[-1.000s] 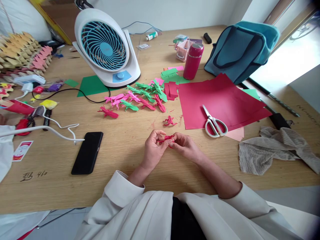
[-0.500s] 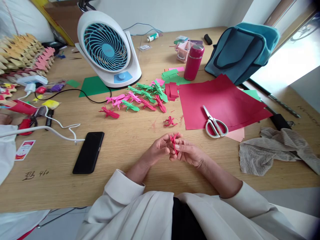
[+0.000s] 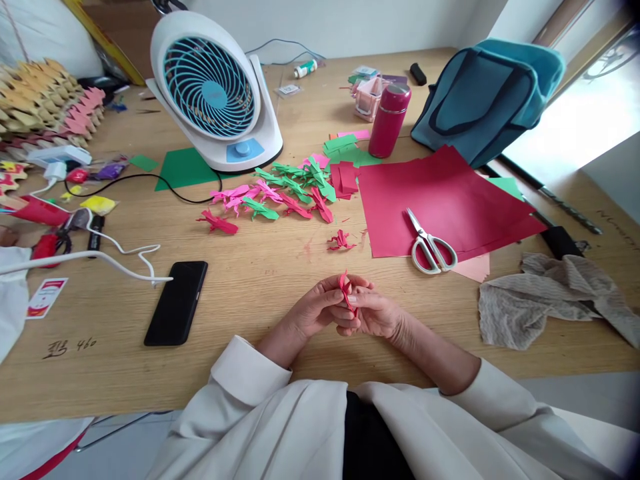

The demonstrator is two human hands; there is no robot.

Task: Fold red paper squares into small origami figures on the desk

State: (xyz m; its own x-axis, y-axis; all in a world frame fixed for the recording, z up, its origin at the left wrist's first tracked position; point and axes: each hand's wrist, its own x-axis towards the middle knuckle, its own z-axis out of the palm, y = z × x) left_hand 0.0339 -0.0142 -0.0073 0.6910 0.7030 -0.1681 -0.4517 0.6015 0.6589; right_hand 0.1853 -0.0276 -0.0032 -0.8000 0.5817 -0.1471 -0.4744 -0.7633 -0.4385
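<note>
Between my two hands, above the front part of the table, is a small red folded paper figure [image 3: 346, 291] with thin pointed ends. My left hand [image 3: 320, 305] pinches it from the left, thumb against its side. From the right, my right hand [image 3: 377, 311] grips the same figure with thumb and fingers. Part of the paper is hidden by the fingers. Just beyond my hands lies another red folded paper figure [image 3: 341, 241]. Farther back is a heap of green folded figures [image 3: 295, 181], pink ones [image 3: 235, 196] and red ones [image 3: 296, 206].
White-handled scissors [image 3: 431, 248] rest on red paper sheets [image 3: 440, 193] at the right. Behind stand a fan [image 3: 215, 93], a red flask [image 3: 389, 123] and a blue bag [image 3: 480, 100]. A black phone [image 3: 176, 303] with a white cable lies left; a grey cloth [image 3: 520, 303] lies right.
My left hand has closed in on the red paper figure, its thumb now pressing the side. The figure has tilted slightly, and the view has shifted a little.
</note>
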